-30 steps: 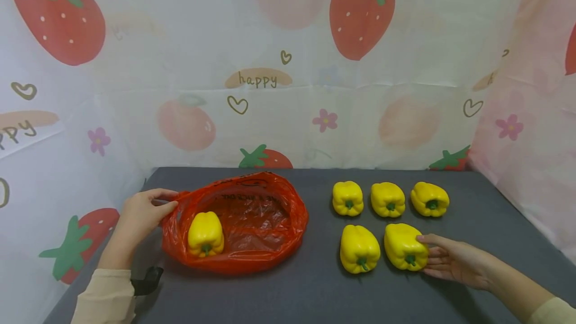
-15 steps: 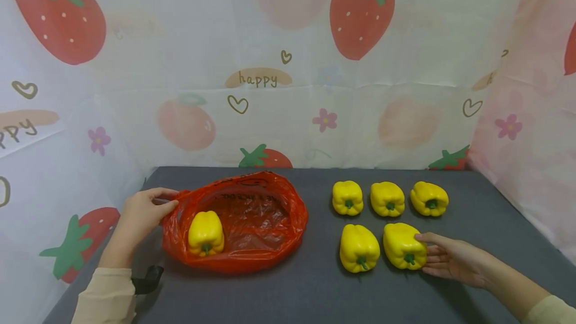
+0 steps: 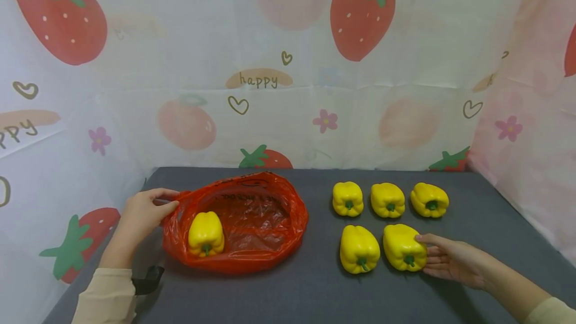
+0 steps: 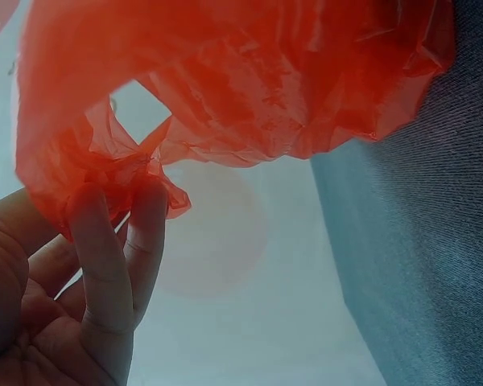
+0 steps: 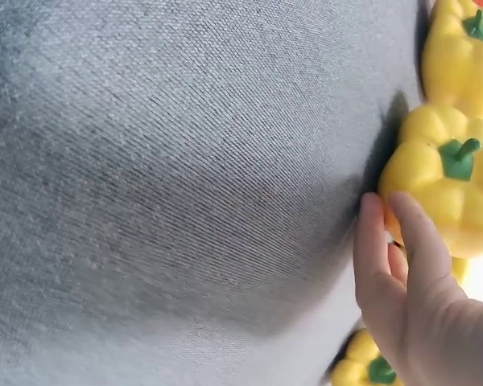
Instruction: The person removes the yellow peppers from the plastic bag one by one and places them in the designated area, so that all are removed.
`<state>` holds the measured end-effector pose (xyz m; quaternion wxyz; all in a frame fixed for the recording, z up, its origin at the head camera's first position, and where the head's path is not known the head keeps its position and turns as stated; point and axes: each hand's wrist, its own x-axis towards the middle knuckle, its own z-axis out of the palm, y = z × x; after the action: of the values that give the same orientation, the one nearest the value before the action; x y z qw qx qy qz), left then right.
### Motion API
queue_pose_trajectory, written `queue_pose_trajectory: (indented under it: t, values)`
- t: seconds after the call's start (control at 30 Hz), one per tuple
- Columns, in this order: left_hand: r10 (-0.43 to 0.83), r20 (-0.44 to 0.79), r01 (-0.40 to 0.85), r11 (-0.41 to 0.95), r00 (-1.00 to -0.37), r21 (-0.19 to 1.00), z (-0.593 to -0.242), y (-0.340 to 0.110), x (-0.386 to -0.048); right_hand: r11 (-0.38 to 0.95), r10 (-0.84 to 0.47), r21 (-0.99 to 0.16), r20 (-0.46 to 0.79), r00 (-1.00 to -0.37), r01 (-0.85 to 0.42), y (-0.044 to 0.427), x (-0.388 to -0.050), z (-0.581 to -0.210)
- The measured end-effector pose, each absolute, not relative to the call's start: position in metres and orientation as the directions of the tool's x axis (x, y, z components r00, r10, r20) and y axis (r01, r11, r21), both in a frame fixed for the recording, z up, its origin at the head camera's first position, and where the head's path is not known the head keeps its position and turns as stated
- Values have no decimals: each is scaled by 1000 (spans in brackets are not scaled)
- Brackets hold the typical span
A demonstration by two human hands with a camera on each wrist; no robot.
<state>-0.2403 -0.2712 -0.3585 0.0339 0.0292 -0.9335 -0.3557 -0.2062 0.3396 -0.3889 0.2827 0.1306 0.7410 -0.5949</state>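
Observation:
In the head view my left hand (image 3: 146, 216) pinches the left edge of a red plastic bag (image 3: 288, 244), whose mouth lies wide. The left wrist view has the fingertips (image 4: 101, 225) gathered on the crumpled bag film. One yellow bell pepper (image 3: 206, 234) sits inside the bag, near its left side. On the right, my right hand (image 3: 459, 263) touches the right side of the front right bell pepper (image 3: 402, 246) with fairly straight fingers. The right wrist view has this bell pepper (image 5: 435, 177) resting on the cloth, fingertips against its side.
Beside the touched pepper stands another yellow bell pepper (image 3: 359, 249). Behind them a row holds a left pepper (image 3: 347, 198), a middle pepper (image 3: 387, 199) and a right pepper (image 3: 429, 199). Dark grey cloth (image 3: 279, 294) covers the table; a strawberry-print curtain (image 3: 288, 129) hangs around it.
The front right pepper has shifted very slightly left, with my right hand against it. My left hand and the bag have stayed in place.

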Motion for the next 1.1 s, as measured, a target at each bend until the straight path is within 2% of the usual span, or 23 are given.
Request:
queue_pose_trajectory:
  t: [0.13,0.33,0.53,0.77,1.0,1.1]
  values:
    - [-82,40,-35,746,-996,665,-359,-272,-241,285,-164,-829,-537,-827,482,344,-208,-378]
    - [-89,34,-43,741,-995,671,-360,-273,-241,369,-215,-875,-409,-887,314,350,-214,-353]
    - [-89,36,-42,736,-995,676,-359,-273,-241,355,-220,-903,-334,-916,244,335,-222,-332]
    - [-85,45,-33,737,-995,676,-357,-271,-240,290,-312,-938,-283,-907,192,297,-229,-323]
    - [-85,51,-29,742,-995,669,-357,-271,-240,254,-336,-942,-298,-893,219,252,-232,-317]
    - [-84,56,-25,744,-995,668,-357,-271,-241,240,-370,-952,-272,-888,192,234,-233,-313]
